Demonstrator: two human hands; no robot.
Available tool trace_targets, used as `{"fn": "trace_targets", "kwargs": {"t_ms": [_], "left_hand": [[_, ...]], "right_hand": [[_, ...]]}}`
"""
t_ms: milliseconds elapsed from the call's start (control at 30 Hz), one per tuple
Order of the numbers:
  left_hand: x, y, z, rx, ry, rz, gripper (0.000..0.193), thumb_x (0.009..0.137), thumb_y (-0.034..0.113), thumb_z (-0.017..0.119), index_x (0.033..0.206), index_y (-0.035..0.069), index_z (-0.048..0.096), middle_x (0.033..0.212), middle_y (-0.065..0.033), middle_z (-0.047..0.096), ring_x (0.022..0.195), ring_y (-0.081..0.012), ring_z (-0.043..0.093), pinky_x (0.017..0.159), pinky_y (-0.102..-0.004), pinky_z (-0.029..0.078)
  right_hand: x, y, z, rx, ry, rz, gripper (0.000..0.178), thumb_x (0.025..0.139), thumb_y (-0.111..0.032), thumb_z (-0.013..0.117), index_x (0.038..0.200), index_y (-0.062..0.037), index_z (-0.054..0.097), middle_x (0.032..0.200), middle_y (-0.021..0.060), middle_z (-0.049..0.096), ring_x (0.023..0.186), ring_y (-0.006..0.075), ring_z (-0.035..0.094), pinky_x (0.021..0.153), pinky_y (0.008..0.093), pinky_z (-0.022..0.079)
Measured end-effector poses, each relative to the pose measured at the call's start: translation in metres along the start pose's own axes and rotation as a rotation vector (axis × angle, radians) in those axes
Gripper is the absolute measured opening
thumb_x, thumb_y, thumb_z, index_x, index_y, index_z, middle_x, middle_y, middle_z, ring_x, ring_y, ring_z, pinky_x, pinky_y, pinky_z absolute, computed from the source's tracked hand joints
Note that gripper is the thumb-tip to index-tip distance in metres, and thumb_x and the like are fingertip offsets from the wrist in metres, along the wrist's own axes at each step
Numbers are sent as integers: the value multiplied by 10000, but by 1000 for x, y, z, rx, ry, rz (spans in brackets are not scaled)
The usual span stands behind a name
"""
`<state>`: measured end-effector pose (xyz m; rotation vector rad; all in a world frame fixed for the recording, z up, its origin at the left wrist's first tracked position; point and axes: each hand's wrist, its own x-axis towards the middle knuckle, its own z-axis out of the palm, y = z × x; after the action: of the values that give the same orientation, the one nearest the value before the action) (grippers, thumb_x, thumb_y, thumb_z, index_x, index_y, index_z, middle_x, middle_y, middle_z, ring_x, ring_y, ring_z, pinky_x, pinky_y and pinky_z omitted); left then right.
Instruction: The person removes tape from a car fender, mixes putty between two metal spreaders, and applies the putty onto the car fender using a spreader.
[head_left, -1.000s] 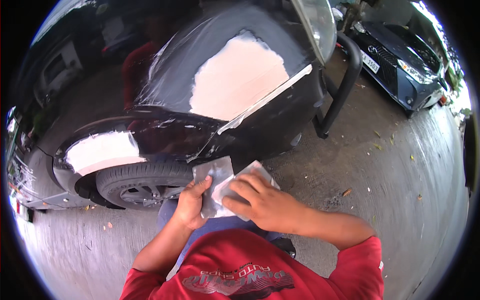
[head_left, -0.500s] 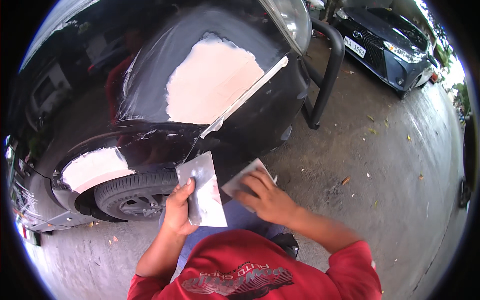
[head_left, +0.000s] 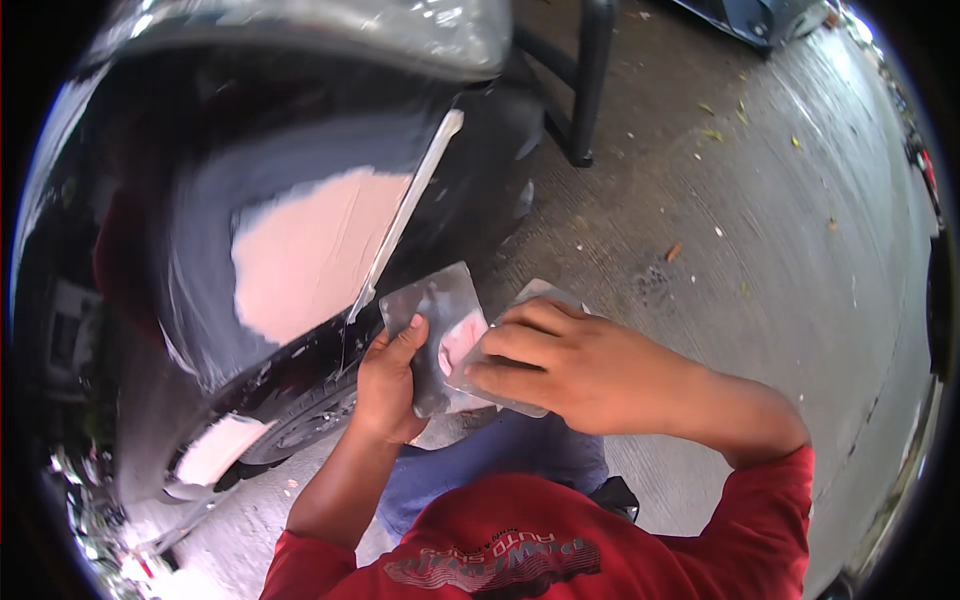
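My left hand (head_left: pixel 388 388) grips a flat grey plate (head_left: pixel 425 303), thumb on its upper face. Pinkish filler putty (head_left: pixel 462 340) is smeared over the plate's right side. With fingers bent over it, my right hand (head_left: pixel 600 372) holds a thin grey filler spreader (head_left: pixel 540 289), whose left corner overlaps the plate beside the putty. Both hands are above my knees, in front of a black car. A large pale pink filler patch (head_left: pixel 305 260) covers its dull, sanded panel, bordered on the right by a strip of masking tape (head_left: pixel 408 215). A smaller patch (head_left: pixel 220 448) lies over the wheel arch.
Below the arch is the car's wheel (head_left: pixel 305 428), partly hidden by my left arm. A black tubular bar (head_left: pixel 592 80) juts out at the car's end. Another car (head_left: pixel 735 15) stands at the far right; leaves (head_left: pixel 673 251) dot the concrete floor (head_left: pixel 770 260).
The spreader in my right hand has moved onto the plate, where before the two were apart. My view has shifted, so the car panel appears farther left and lower.
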<state>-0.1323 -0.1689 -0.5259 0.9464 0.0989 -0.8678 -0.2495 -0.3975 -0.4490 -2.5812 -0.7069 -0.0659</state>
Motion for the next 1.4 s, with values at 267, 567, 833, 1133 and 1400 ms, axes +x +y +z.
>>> {"fn": "trace_targets", "kwargs": {"t_ms": [267, 567, 833, 1133, 1400], "left_hand": [[-27, 67, 158, -117, -190, -273, 400, 1135, 280, 605, 1465, 54, 615, 1377, -149, 719, 1254, -310, 723, 1075, -491, 595], [-86, 130, 250, 254, -269, -352, 401, 1106, 257, 669, 1445, 50, 619, 1305, -98, 745, 1153, -247, 755, 1025, -435, 617], [-134, 152, 296, 563, -323, -317, 312, 1162, 248, 583, 1328, 1, 675, 1183, -109, 765, 1012, -197, 752, 859, -371, 626], [-168, 174, 265, 688, -399, -177, 339, 1155, 266, 608, 1328, -17, 681, 1157, -101, 761, 1023, -205, 736, 890, -384, 603], [-146, 193, 242, 388, -373, -294, 363, 1146, 280, 623, 1398, 21, 647, 1264, -113, 741, 1129, -279, 752, 972, -462, 621]], "right_hand": [[-55, -48, -70, -34, 614, 270, 535, 881, -87, 680, 1410, -159, 713, 1367, 120, 584, 1320, 361, 586, 1249, 678, 416], [-157, -132, -156, 39, 663, 667, 553, 843, -19, 706, 1390, -101, 705, 1330, 143, 602, 1275, 410, 590, 1093, 507, 551], [-82, -228, -218, -177, 502, 679, 517, 831, -57, 694, 1343, -118, 728, 1362, 78, 645, 1257, 325, 615, 1082, 435, 541], [-45, -315, -191, -109, 450, 780, 573, 790, -2, 698, 1340, -157, 740, 1290, 39, 679, 1228, 296, 627, 1035, 401, 561], [-36, -369, -207, -6, 667, 780, 810, 686, 98, 691, 1458, -146, 671, 1434, 106, 624, 1290, 382, 586, 1113, 485, 508]]}}
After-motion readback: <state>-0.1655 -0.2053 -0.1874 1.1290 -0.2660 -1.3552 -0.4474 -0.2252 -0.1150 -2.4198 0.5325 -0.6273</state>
